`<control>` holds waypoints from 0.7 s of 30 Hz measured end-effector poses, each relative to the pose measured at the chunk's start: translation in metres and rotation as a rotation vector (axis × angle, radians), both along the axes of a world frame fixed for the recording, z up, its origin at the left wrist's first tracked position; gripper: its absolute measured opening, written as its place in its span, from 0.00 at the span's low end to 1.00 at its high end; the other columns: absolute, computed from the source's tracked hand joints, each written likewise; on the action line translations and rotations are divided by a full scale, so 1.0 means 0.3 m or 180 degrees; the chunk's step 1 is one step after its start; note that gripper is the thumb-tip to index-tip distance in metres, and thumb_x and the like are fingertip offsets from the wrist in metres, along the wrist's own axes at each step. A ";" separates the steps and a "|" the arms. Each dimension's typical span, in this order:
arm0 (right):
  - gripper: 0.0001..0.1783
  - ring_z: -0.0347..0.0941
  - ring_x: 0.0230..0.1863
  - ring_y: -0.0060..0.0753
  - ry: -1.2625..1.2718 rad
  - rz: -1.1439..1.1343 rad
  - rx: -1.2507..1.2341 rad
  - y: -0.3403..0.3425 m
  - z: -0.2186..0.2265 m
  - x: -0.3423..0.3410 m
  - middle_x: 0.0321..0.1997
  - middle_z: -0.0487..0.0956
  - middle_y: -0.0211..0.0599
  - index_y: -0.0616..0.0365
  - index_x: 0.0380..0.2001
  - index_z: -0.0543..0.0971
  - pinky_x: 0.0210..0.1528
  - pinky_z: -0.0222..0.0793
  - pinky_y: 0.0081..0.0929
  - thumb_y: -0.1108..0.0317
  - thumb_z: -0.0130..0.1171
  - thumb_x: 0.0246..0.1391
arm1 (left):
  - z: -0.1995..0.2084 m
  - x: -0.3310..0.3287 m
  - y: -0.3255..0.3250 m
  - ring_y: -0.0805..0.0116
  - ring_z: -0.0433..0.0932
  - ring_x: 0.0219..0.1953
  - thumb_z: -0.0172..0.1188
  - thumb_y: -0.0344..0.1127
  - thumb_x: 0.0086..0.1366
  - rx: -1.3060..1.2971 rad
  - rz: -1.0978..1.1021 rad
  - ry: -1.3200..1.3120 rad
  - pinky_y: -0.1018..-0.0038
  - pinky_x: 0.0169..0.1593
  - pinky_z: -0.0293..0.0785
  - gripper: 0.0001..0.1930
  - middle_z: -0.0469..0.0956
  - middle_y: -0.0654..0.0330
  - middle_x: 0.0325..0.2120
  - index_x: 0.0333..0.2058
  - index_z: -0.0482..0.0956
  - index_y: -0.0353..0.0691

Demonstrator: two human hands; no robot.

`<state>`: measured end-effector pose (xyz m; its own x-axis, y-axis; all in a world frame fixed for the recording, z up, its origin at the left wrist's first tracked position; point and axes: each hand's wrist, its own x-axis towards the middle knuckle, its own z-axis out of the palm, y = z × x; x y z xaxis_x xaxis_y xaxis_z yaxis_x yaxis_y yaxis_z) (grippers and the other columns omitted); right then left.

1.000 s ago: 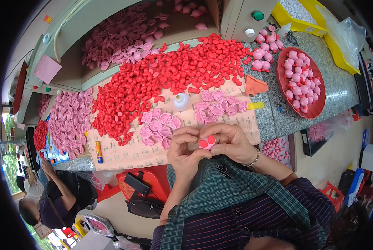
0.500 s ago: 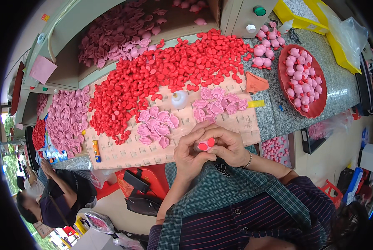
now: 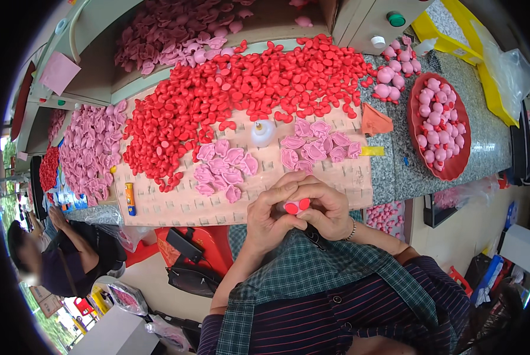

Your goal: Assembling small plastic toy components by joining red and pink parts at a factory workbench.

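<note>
Between my two hands, close to my chest at the table's near edge, sits a small pink piece with two red oval ends (image 3: 297, 206). My left hand (image 3: 269, 218) wraps it from one side, and my right hand (image 3: 327, 208) presses it from the other, fingertips meeting over it. Most of the piece is hidden by my fingers. Just beyond lie two groups of pink cupped pieces, one to the left (image 3: 223, 168) and one to the right (image 3: 318, 144). A white squeeze bottle with a narrow tip (image 3: 262, 134) stands between them. Farther back spreads a heap of red bean-shaped pieces (image 3: 241, 86).
A red scalloped bowl (image 3: 452, 170) of pink balls with red parts stands right, near loose similar ones (image 3: 389, 80). An orange glue-stick-like tube (image 3: 130, 198) lies left. Pink pieces fill the shelf (image 3: 164, 35) behind. Another person (image 3: 70, 254) sits at far left.
The view has shifted slightly, so the table contents sit a little differently in the picture. My hands keep nearly the same grip on the small pink and red piece.
</note>
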<state>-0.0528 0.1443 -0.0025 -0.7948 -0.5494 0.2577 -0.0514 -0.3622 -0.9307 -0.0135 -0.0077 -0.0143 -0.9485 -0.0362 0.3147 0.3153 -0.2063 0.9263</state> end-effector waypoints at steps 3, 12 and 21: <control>0.17 0.71 0.41 0.25 -0.0017 -0.0028 -0.0029 0.000 0.003 -0.002 0.43 0.73 0.39 0.64 0.48 0.72 0.43 0.68 0.21 0.67 0.60 0.60 | -0.005 -0.003 0.001 0.50 0.75 0.56 0.74 0.39 0.48 -0.0040 0.0005 0.0048 0.63 0.54 0.74 0.35 0.73 0.40 0.54 0.54 0.70 0.39; 0.16 0.73 0.41 0.24 -0.0678 0.0145 -0.0538 -0.002 -0.013 -0.013 0.51 0.71 0.42 0.65 0.51 0.71 0.40 0.71 0.20 0.77 0.54 0.60 | 0.069 0.011 0.034 0.51 0.72 0.58 0.66 0.26 0.59 0.1133 0.0108 -0.0600 0.65 0.55 0.74 0.21 0.67 0.34 0.57 0.49 0.68 0.35; 0.17 0.72 0.30 0.24 -0.0700 0.0068 -0.0789 -0.019 -0.022 -0.013 0.50 0.68 0.49 0.66 0.49 0.70 0.30 0.70 0.18 0.65 0.57 0.62 | 0.005 0.026 0.011 0.53 0.77 0.53 0.58 0.23 0.65 0.0341 0.0385 -0.0058 0.67 0.52 0.76 0.07 0.67 0.28 0.56 0.40 0.69 0.33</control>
<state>-0.0566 0.1385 -0.0091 -0.8353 -0.5085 0.2092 0.1509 -0.5779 -0.8021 -0.0057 -0.0043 -0.0127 -0.9407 -0.1831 0.2858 0.3272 -0.2656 0.9069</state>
